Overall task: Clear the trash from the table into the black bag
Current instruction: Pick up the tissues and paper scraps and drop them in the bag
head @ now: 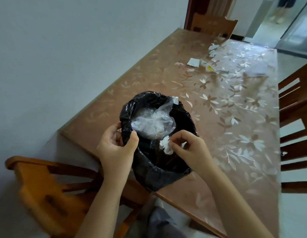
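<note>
1. The black bag stands open-mouthed on the near end of the bench, close to its near edge, with the rim rolled outward.
2. A clear plastic bag lies crumpled inside the mouth, one corner poking over the rim at about 1 o'clock.
3. The left hand sits at the bag's 9 o'clock, its fingers closed around the rolled rim, thumb inside and the rest outside.
4. The right hand is at roughly 4 o'clock of the mouth, fingertips pinching a small crumpled white tissue just over the opening.
5. Further trash, white paper scraps and a wrapper with a yellow bit, lies scattered at the far end of the bench, toward 1 o'clock from the bag and well apart from it.
6. Wooden chairs stand around the bench: one at 8 o'clock of the bag, one at the far end, another along the right side.
</note>
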